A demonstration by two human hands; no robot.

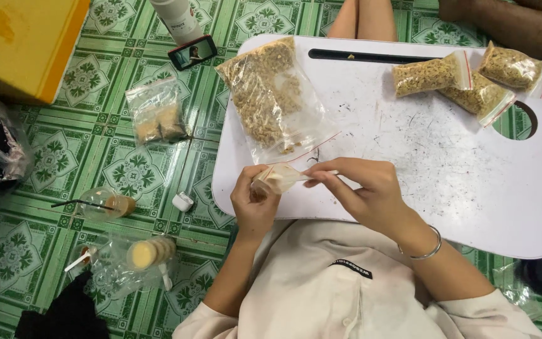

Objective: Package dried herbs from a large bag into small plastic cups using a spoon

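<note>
Over tray edge | left hand (253,204), right hand (362,191) fingers pinch small bag (278,178) | contents unclear, partly hidden

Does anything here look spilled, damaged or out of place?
Nothing is spilled. The white lap table is scuffed with dark scratches, and the large open bag of grain overhangs its edge. Both hands hold a small bag.

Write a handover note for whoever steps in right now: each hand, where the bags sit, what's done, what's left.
Left hand and right hand together pinch a small empty zip bag at the near edge of the white lap table.
The big open bag of grain lies just beyond the hands.
Done: three filled small bags at the table's far right.
Left: plenty of grain in the big bag; the held bag is unfilled.
</note>
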